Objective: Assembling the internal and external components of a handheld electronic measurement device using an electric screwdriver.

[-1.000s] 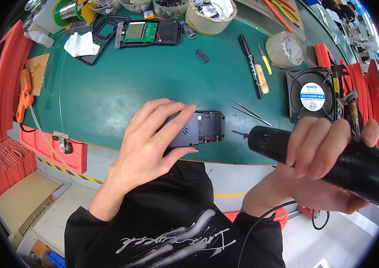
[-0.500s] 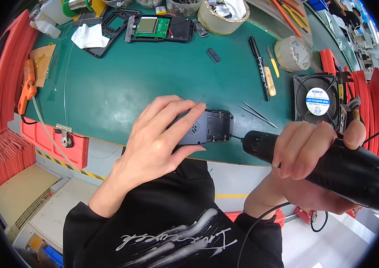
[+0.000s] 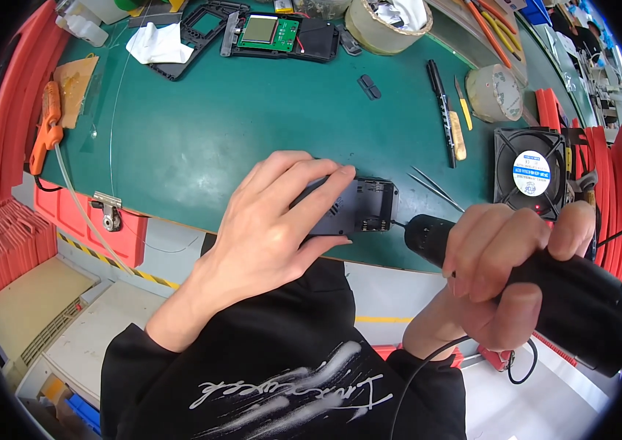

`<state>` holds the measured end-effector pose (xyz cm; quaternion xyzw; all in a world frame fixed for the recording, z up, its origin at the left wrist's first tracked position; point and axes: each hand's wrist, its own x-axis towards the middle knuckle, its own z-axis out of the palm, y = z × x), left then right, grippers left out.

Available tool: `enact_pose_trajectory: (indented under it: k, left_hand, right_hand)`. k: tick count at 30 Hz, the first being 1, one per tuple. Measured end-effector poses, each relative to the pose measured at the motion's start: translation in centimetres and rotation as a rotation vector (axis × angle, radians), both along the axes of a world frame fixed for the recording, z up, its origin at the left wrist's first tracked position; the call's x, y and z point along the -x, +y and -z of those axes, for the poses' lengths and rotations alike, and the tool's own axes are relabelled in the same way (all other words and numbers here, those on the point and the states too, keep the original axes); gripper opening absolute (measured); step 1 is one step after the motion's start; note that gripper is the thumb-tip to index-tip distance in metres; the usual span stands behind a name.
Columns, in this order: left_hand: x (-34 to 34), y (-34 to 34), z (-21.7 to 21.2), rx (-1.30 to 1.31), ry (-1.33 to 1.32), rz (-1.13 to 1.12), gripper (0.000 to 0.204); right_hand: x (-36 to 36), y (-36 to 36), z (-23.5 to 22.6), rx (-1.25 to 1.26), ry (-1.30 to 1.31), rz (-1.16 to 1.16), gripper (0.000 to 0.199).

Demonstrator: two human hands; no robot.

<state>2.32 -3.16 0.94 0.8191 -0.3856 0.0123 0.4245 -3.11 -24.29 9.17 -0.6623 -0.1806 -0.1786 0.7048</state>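
Note:
My left hand [image 3: 271, 220] is closed round a dark grey plastic device housing [image 3: 344, 210] near the front edge of the green bench. The housing's open battery compartment [image 3: 375, 207] faces right, past my fingertips. In my right hand [image 3: 509, 257] is a black electric screwdriver [image 3: 579, 304], held nearly level and pointing left. Its thin bit [image 3: 397, 223] meets the right end of the housing, near the lower corner; whether a screw sits there is too small to tell. A pair of tweezers [image 3: 436, 189] lies just beyond the screwdriver's tip.
At the back lies an opened device with a green circuit board [image 3: 267, 31], beside a white tape roll [image 3: 388, 26]. A marker [image 3: 441, 110], a yellow-handled knife [image 3: 463, 103] and a black fan [image 3: 529, 172] are to the right. An orange glue gun [image 3: 48, 128] rests at left.
Most of the scene has shifted slightly right and up in the picture. The screwdriver's rear end has dipped, and my right thumb now shows lower on its body. Both hands keep their hold.

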Motion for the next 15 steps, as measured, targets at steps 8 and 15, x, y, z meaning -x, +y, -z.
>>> enact_pose_trajectory:
  k: [8,15]
  left_hand:
    - [0.12,-0.03,-0.03,0.008,-0.001,-0.015,0.071]
    - [-0.02,0.21,0.17,0.027,-0.011,-0.006,0.07]
  right_hand:
    - [0.25,0.35,-0.01,0.004,0.064,0.097,0.042]
    - [-0.65,-0.19,0.42,-0.015,-0.051,-0.047,0.044]
